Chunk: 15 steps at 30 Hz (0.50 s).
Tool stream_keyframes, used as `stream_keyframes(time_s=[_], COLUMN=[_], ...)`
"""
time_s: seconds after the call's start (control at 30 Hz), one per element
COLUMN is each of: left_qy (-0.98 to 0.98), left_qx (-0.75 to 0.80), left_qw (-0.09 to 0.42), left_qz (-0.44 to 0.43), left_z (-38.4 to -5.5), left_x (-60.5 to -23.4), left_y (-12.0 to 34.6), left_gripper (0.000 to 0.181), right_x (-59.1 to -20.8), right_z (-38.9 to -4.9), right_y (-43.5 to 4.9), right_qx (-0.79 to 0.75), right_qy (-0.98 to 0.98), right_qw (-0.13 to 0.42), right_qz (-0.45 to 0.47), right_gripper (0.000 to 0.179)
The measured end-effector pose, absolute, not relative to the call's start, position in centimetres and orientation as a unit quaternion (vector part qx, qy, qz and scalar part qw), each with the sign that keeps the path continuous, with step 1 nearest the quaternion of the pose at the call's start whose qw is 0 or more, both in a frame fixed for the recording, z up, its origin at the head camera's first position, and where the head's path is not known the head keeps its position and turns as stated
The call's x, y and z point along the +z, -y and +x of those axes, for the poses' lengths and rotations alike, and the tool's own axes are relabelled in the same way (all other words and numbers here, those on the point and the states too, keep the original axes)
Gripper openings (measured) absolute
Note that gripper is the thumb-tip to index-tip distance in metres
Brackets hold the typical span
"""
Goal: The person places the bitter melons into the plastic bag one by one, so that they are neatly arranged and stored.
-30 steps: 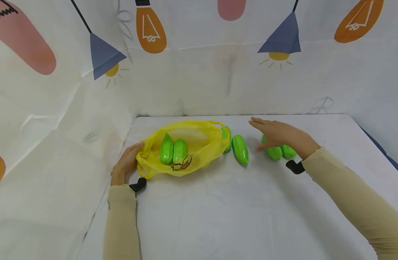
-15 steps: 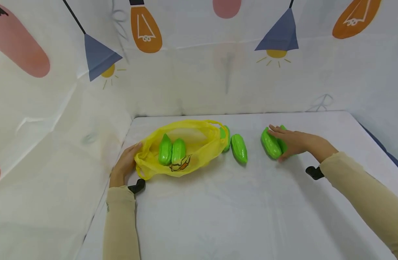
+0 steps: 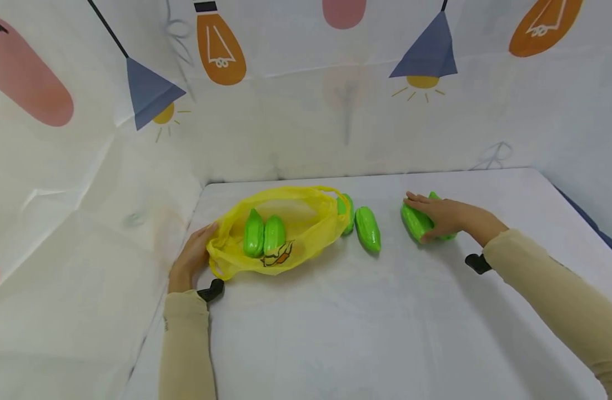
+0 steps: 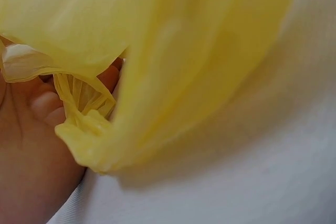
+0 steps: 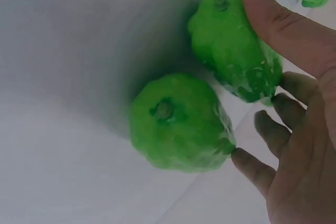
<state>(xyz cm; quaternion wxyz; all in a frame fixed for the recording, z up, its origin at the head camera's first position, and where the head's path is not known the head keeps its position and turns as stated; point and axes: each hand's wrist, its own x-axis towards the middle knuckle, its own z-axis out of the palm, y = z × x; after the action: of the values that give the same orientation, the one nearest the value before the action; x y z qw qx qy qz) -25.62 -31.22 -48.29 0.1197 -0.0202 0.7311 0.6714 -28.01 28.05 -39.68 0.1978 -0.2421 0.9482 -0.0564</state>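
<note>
A yellow plastic bag (image 3: pixel 306 247) lies on its side, mouth toward the camera, with two glossy green ridged gourds (image 3: pixel 254 233) inside. My left hand (image 3: pixel 190 258) holds the bag's left edge; in the left wrist view its curled fingers are partly hidden behind the yellow film (image 4: pixel 210 51). Over two more gourds at the right is my right hand (image 3: pixel 448 215). Its thumb and fingers span the left gourd (image 3: pixel 414 221) of that pair, and in the right wrist view they touch this gourd (image 5: pixel 226 40) on two sides. The other gourd (image 5: pixel 181 124) sits beside it, a fingertip against its tip.
One loose gourd (image 3: pixel 368 229) lies right of the bag. Another gourd (image 3: pixel 348 222) is at the bag's right edge, partly covered by its handle. Everything stands on a white-covered table (image 3: pixel 316 333), with a printed white cloth (image 3: pixel 296 128) hanging behind and at the sides.
My right hand has moved right and down onto the pair of gourds, then shifted slightly left around the left one. My left hand has stayed on the bag.
</note>
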Motion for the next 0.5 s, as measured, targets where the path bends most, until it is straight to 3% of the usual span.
stream_keyframes(time_s=[0.13, 0.37, 0.5], left_qy=[-0.724, -0.729, -0.724], left_qx=[0.679, 0.673, 0.679], left_qw=[0.119, 0.122, 0.12], left_qz=[-0.022, -0.034, -0.028], left_z=[-25.6, -25.7, -25.8], left_x=[-48.4, -48.5, -48.6], left_y=[31.2, 31.3, 31.3], left_gripper=[0.039, 0.053, 0.047], right_x=[-39.8, -39.0, -38.6], right_z=[-28.5, -28.7, -28.9], right_y=[-27.5, -27.3, -27.2], right_qx=[-0.058, -0.056, -0.05], right_qy=[-0.946, -0.94, -0.932], right_qw=[0.222, 0.269, 0.297], right_qz=[-0.228, -0.204, -0.2], right_gripper=[0.106, 0.113, 0.113])
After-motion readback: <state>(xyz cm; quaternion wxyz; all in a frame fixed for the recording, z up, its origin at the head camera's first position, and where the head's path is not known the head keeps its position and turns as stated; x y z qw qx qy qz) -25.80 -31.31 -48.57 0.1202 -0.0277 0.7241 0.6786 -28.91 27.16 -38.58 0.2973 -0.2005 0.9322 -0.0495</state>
